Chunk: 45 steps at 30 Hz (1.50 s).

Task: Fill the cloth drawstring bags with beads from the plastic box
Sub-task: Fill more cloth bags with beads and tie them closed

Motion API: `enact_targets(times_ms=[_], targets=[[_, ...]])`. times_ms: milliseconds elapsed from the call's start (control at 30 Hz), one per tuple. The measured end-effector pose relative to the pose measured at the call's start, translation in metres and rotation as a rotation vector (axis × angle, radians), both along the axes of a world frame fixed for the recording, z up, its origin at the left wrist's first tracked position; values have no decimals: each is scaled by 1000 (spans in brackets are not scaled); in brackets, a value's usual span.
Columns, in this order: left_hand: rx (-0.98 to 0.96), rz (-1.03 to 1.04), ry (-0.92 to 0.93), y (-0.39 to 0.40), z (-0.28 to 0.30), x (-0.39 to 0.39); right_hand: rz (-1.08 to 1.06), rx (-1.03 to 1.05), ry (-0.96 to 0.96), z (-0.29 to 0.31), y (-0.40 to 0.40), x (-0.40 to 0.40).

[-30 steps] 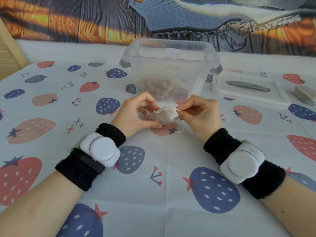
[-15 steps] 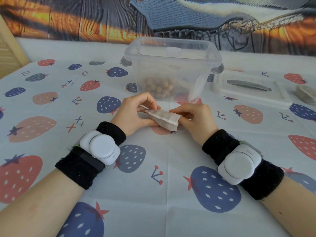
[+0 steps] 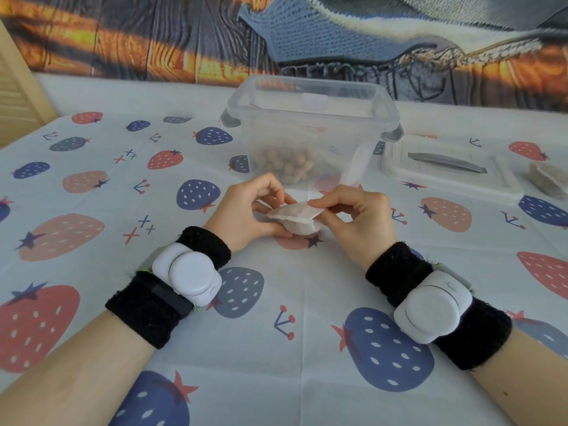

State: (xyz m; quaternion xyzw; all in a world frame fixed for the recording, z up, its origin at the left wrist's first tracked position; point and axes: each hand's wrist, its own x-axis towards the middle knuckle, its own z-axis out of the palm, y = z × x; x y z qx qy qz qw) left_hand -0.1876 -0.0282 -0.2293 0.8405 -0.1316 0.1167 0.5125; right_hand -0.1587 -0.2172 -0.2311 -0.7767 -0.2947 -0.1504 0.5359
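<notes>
Left hand [image 3: 246, 213] pinches the left end of a small white cloth bag [image 3: 295, 218], held just above the tablecloth [image 3: 276, 302]. Bag's long axis runs left-right between the hands. Right hand [image 3: 359, 221] pinches the bag's upper right edge, apparently at the mouth. Plastic box [image 3: 310, 130] with beads [image 3: 285, 166] sits directly beyond, about equally near both hands. Judgement: mouth must be opened before any scooping.
</notes>
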Motion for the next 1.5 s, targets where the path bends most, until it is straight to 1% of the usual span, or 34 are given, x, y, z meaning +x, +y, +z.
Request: enact_targets(times_ms=[133,200,300,367,433,467,533,567,600,667,900,1067,1200,1333,1400,1500], targets=[[-89,44,26,6,-2,2,52,-30,91,16,0,-3],[-157,99,36,14,1,5,24,-7,0,39,-1,1],[-260,191,46,26,4,9,-91,39,-196,81,0,18],[-335,237,30,32,6,11,-176,-9,-242,105,7,39],[-399,265,9,32,8,11,-188,-154,-190,121,16,64],[-426,287,-19,31,10,10,-153,-237,-110,128,22,75],[-486,318,-76,27,12,8,-18,-391,136,134,35,90],[-518,325,-112,27,14,8,32,-475,212,137,42,96],[-553,329,-144,26,15,7,55,-577,243,136,49,102],[-620,326,-177,25,18,6,56,-749,231,134,58,108],[-657,400,-287,24,22,4,105,-937,325,134,60,95],[-620,450,-390,22,21,3,94,-1017,292,127,71,94],[-638,435,-402,21,21,3,84,-1144,243,129,78,95],[-636,433,-416,22,19,4,135,-1095,172,135,79,84],[-634,440,-427,22,19,4,138,-1114,148,134,76,80],[-629,452,-442,23,18,5,153,-1114,214,129,70,81]])
